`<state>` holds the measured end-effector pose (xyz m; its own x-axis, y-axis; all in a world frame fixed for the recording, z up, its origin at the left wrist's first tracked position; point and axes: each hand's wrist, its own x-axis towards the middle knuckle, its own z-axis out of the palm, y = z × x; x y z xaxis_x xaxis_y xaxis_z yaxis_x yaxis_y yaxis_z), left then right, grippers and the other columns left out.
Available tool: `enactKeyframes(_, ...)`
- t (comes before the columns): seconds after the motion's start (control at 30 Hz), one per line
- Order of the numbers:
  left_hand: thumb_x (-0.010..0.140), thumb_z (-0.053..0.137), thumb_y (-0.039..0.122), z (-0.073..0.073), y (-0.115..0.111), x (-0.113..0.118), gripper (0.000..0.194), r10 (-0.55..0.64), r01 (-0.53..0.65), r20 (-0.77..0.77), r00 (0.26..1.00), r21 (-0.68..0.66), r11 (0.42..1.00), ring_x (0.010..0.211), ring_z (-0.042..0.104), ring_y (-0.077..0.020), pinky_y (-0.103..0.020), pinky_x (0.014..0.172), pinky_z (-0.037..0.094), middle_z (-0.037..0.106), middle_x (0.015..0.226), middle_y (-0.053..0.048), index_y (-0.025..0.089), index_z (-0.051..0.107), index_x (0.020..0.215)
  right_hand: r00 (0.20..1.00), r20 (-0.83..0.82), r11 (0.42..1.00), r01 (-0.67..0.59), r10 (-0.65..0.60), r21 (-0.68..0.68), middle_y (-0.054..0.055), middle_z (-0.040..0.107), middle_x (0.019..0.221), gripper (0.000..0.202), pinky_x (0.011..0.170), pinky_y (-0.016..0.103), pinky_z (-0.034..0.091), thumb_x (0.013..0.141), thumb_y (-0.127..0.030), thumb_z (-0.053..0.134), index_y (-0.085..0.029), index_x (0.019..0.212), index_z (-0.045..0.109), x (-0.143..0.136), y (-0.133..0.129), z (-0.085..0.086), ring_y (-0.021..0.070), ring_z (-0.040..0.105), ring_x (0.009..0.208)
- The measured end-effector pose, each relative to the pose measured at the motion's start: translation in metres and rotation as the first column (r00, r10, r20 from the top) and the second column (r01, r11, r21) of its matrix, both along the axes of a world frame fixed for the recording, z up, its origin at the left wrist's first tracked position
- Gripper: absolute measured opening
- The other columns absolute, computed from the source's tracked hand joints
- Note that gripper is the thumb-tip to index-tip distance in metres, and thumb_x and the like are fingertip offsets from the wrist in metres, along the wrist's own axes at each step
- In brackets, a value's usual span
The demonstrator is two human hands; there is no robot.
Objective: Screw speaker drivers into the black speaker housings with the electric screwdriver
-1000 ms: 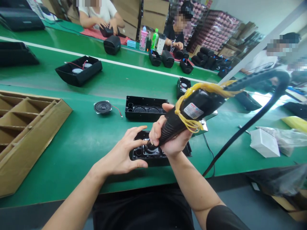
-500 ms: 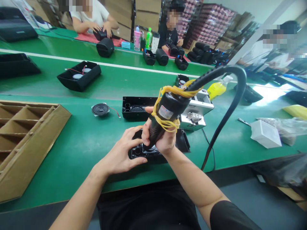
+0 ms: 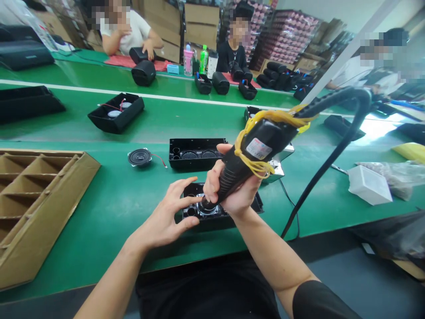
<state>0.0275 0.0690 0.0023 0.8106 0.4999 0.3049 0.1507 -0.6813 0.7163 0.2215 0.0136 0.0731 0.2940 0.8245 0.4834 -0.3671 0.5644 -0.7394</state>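
Note:
My right hand (image 3: 232,186) is wrapped round a black corded power tool (image 3: 247,155) with yellow bands tied about it. Its lower end points down at a round speaker (image 3: 208,208) seated in a black housing (image 3: 212,223); whether the tip touches is hidden by my fingers. At the housing's left end my left hand (image 3: 169,212) has its fingers spread and holds nothing, with fingertips at the rim. Just behind lies a second black housing (image 3: 195,163), open side up. A loose speaker (image 3: 140,157) with a red wire rests to its left.
A divided cardboard box (image 3: 63,212) stands at the left. Behind the tool is a partly hidden silver device (image 3: 277,170). A white tray (image 3: 370,186) lies at the right. Black housings (image 3: 116,115) sit on the green belt, with people beyond.
The tool in my right hand has tilted further to the right, and its cord has swung right. More of the speaker beneath shows. My left hand remains spread at the housing.

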Motion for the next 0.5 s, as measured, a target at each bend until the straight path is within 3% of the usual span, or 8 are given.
enactKeyframes(0.13,0.113,0.059,0.049,0.001,0.002,-0.009,0.032,0.144,-0.144,0.036,0.989,0.01,0.989,0.161,0.05,-0.0343,-0.064,0.131,0.048,0.055,0.173,-0.006,0.038,0.081,0.133,0.998,-0.026,0.996,0.059,-0.057,0.06,-0.009,0.056,0.061,0.068,0.03,0.024,0.04,0.098,-0.086,0.063,-0.027,0.131,0.068,0.004,-0.001,0.009,0.011,0.038,0.031)
enactKeyframes(0.27,0.113,0.059,0.044,0.006,0.018,-0.03,0.027,0.323,-0.328,0.073,0.944,0.076,0.942,0.142,0.069,-0.029,-0.056,0.123,0.057,0.07,0.155,-0.007,0.032,0.081,0.124,0.995,-0.047,0.979,0.1,-0.094,0.176,-0.007,0.058,0.062,0.065,0.029,0.024,0.038,0.101,-0.085,0.061,-0.028,0.129,0.075,0.02,-0.008,0.026,0.0111,0.038,0.031)
enactKeyframes(0.37,0.114,0.056,0.044,0.013,0.056,-0.045,0.029,0.447,-0.451,0.063,0.892,0.167,0.877,0.132,0.075,-0.0273,-0.054,0.119,0.061,0.078,0.141,-0.008,0.029,0.08,0.122,0.98,-0.027,0.971,0.201,-0.199,0.13,-0.007,0.057,0.06,0.066,0.029,0.025,0.035,0.098,-0.086,0.064,-0.031,0.13,0.078,0.043,-0.014,0.037,0.0106,0.034,0.03)
enactKeyframes(0.5,0.109,0.072,0.046,0.033,0.143,-0.051,0.036,0.629,-0.607,-0.004,0.778,0.259,0.752,0.128,0.074,-0.028,-0.054,0.111,0.063,0.075,0.14,-0.011,0.02,0.073,0.134,0.936,-0.093,0.938,0.343,-0.338,0.045,-0.008,0.051,0.056,0.069,0.029,0.026,0.027,0.089,-0.088,0.072,-0.033,0.129,0.082,0.079,-0.017,0.044,0.0104,0.032,0.03)
